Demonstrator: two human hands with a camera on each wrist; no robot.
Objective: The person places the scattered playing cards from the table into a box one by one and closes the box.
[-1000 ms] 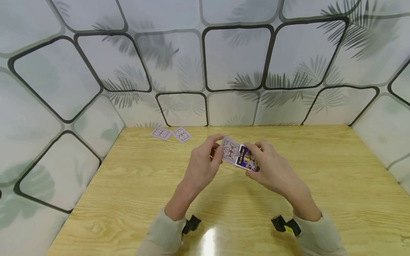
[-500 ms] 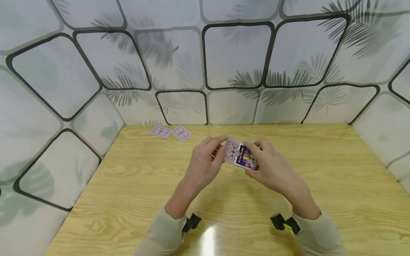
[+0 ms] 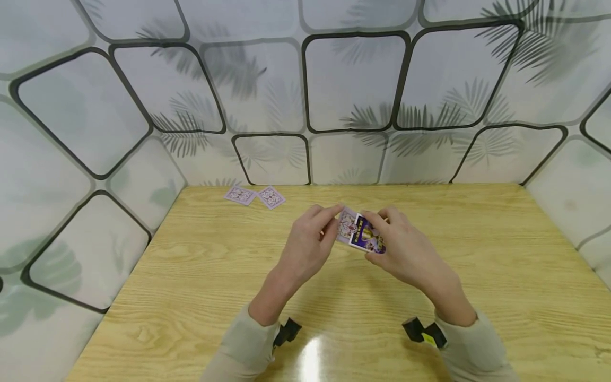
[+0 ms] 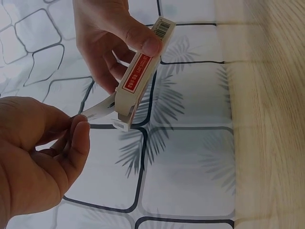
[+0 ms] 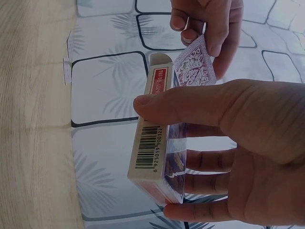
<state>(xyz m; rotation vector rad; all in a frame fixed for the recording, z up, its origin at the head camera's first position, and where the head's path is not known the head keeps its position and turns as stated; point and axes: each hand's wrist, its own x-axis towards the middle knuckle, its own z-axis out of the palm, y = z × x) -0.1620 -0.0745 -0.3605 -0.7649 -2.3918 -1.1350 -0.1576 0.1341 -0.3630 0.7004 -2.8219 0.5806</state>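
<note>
My right hand (image 3: 406,246) grips a playing card box (image 3: 366,237) above the table, thumb along its narrow side. The box has a purple printed face, and a barcode and red label show on its side (image 5: 151,136). A playing card (image 3: 346,225) with a purple patterned back spans from the box's end to my left hand (image 3: 305,244), pinched between thumb and fingers. In the left wrist view the card (image 4: 101,109) bows, and its far end is hidden at the box's open mouth, beside a bent flap (image 4: 121,124).
Two more cards lie back-up at the table's far left edge, a left card (image 3: 240,195) and a right card (image 3: 271,197), close together. A patterned fabric wall (image 3: 353,85) rises behind the wooden table (image 3: 191,276) and along both sides.
My left hand has moved slightly right, closer to the box, and less of the card shows between hand and box. The right hand has stayed nearly still.
</note>
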